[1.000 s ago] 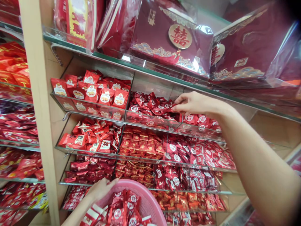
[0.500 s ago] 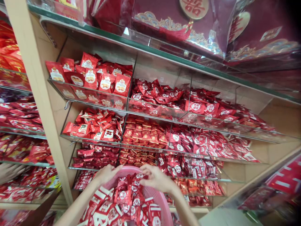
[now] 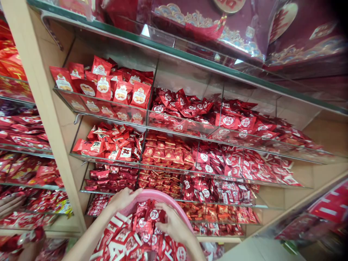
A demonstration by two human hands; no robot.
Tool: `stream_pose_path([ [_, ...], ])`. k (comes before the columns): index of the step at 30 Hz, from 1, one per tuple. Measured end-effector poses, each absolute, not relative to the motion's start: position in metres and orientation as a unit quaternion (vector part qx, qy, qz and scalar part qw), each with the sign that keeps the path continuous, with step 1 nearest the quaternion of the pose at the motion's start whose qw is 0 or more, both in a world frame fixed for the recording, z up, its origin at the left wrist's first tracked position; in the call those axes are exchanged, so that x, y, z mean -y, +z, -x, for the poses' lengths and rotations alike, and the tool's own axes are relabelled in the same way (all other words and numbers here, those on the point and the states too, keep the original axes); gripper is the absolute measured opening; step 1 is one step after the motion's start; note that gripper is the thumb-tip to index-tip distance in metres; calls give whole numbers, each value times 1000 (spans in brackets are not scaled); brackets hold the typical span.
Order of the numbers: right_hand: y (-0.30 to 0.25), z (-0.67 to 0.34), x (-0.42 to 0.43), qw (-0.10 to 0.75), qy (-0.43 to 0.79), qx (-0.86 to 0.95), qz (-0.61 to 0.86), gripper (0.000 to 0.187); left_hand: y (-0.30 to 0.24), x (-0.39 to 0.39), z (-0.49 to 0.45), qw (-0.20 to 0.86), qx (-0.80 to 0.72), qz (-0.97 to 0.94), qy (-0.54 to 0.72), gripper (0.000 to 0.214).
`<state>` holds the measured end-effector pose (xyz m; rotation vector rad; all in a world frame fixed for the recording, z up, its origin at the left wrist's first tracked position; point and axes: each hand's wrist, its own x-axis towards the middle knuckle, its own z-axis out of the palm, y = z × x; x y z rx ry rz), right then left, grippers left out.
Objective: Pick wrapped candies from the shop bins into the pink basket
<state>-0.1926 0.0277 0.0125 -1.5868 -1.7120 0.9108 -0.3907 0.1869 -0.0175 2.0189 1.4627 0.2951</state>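
Observation:
My left hand (image 3: 125,199) grips the upper left rim of a pink plastic basket (image 3: 185,214), thumb along the edge and fingers partly hidden behind it. Red wrapped packets (image 3: 143,226) with white labels and lettering fill the basket. Inside its right side, my right hand (image 3: 172,222) is over the heap with fingers and thumb apart. Its fingertips are close to or touching a dark red packet (image 3: 154,214) with a round white label; I see no firm hold on it.
Tiered glass shelves (image 3: 179,134) hold red packets in divided bins. A wooden post (image 3: 35,87) separates another rack on the left. There, a co-worker's hand (image 3: 11,204) reaches among packets. Large dark red boxes (image 3: 201,21) stand on the glass shelf above.
My right hand has moved from the basket's far rim down and left, over the packets inside. My left hand stays on the rim. At lower left, a co-worker's hand with packets has appeared.

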Motion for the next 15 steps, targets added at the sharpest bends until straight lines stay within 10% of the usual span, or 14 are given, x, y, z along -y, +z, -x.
stream_pose_path([
  [15,10,196,-3,255,273,631,679,54,-17,-187,391,323,-549,-762,119,61],
])
